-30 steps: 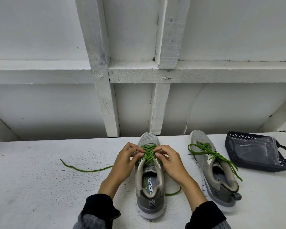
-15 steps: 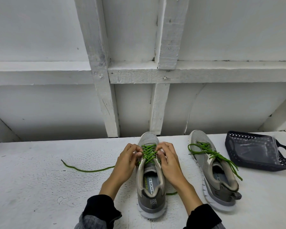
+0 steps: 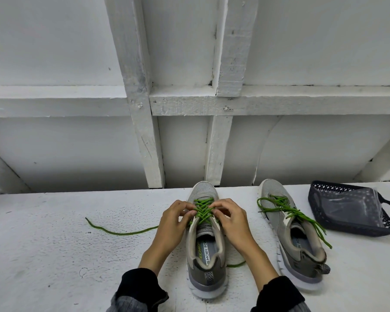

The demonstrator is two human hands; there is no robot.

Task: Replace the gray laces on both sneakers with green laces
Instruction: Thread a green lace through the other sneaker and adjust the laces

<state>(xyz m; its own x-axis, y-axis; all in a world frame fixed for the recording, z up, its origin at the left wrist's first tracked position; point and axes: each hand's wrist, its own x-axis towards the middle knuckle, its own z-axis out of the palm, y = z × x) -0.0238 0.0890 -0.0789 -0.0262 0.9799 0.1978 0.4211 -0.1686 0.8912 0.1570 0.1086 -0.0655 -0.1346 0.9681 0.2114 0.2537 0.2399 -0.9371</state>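
Green lace (image 3: 203,211) is found threaded in crossings over the tongue of the near sneaker (image 3: 206,251), which stands toe-away at the middle of the white surface (image 3: 54,255). The left hand (image 3: 175,224) is seen pinching the lace at the left eyelet row, and the right hand (image 3: 231,218) pinching it at the right row; both are curled onto the crossings. One free tail (image 3: 119,231) is laid out to the left across the surface, and a short stretch of the other (image 3: 235,264) shows by the heel on the right.

The second sneaker (image 3: 293,239) is set to the right, its own green lace (image 3: 295,213) threaded but loose (ends draped over the collar). A dark mesh basket (image 3: 351,209) is tipped at the far right.

The lace is judged light, limp and slightly grippy; it is best taken close to an eyelet, where slack can be drawn through without twisting. The shoe is judged soft-sided and liable to slide if pulled without bracing.

Open room is noted to the left. The far edge abuts the white framed wall (image 3: 144,131), so pulls are better directed leftward or nearward.
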